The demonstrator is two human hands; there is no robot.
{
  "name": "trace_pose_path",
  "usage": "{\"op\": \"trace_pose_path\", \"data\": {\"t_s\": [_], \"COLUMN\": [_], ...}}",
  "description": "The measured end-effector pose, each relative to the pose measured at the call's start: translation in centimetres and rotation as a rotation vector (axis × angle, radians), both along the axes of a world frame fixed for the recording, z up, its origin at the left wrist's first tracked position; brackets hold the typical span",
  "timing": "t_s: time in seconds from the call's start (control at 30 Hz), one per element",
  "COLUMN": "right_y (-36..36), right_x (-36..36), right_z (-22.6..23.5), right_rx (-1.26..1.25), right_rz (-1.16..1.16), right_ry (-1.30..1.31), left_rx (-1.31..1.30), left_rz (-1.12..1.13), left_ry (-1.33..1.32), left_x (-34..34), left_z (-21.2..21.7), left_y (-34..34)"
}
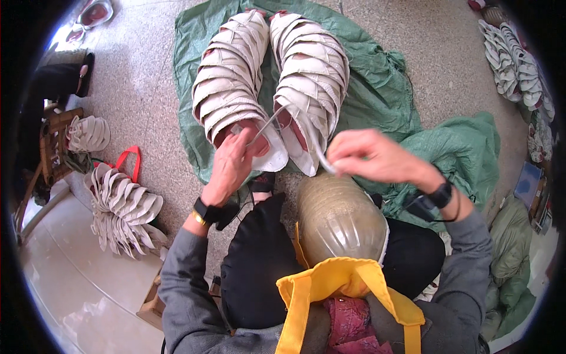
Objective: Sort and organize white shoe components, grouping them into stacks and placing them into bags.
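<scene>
Two curved rows of nested cream shoe uppers, a left row [230, 76] and a right row [312, 71], lie side by side with their near ends toward me. My left hand [232, 162] is closed at the near end of the left row, its fingers around one end of a thin whitish strip [321, 154]. From there the strip loops up over the gap between the rows and down to my right hand [368, 156]. That hand pinches its other end, beside the near end of the right row. Part of the left fingers' grip is hidden.
Green woven sheeting [377, 88] lies under the rows. A large ribbed, cloudy plastic bottle [339, 218] rests between my knees, behind a yellow apron [348, 271]. More stacked uppers [124, 206] lie at left near a bamboo chair [56, 144], and others [513, 65] at far right.
</scene>
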State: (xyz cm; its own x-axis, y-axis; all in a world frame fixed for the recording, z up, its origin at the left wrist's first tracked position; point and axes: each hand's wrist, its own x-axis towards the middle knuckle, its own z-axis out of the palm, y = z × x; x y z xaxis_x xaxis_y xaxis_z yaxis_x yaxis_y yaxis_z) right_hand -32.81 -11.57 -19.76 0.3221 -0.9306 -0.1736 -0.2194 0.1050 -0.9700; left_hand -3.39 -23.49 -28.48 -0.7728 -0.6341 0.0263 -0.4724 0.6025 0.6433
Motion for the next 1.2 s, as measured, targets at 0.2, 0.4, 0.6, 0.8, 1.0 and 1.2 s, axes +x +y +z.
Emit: {"op": "trace_pose_path", "data": {"t_s": [0.2,0.4,0.6,0.8,1.0,1.2], "right_y": [-0.6,-1.0,-3.2,-5.8,-7.4,-9.4], "right_x": [4.4,1.0,-4.5,-5.1,-5.5,-5.8], "right_z": [-0.7,-5.1,-9.5,-10.3,-12.0,-11.9], "right_rx": [0.423,0.236,0.03,-0.012,0.037,0.207], "right_rz": [0.074,-0.26,-0.551,-0.559,-0.595,-0.472], "right_ry": [-0.087,0.302,0.418,0.432,0.623,0.675], "left_rx": [0.281,0.393,0.506,0.777,1.056,1.387], "left_rz": [0.212,0.217,0.091,0.098,0.159,0.373], "left_ry": [-0.386,-0.348,-0.007,0.003,0.026,0.166], "left_x": [8.6,8.6,-0.2,-5.7,-8.7,-9.4], "left_z": [1.3,3.5,1.9,-0.8,-1.8,-3.0], "left_y": [-1.8,-2.6,-0.9,0.6,0.1,0.1]}}
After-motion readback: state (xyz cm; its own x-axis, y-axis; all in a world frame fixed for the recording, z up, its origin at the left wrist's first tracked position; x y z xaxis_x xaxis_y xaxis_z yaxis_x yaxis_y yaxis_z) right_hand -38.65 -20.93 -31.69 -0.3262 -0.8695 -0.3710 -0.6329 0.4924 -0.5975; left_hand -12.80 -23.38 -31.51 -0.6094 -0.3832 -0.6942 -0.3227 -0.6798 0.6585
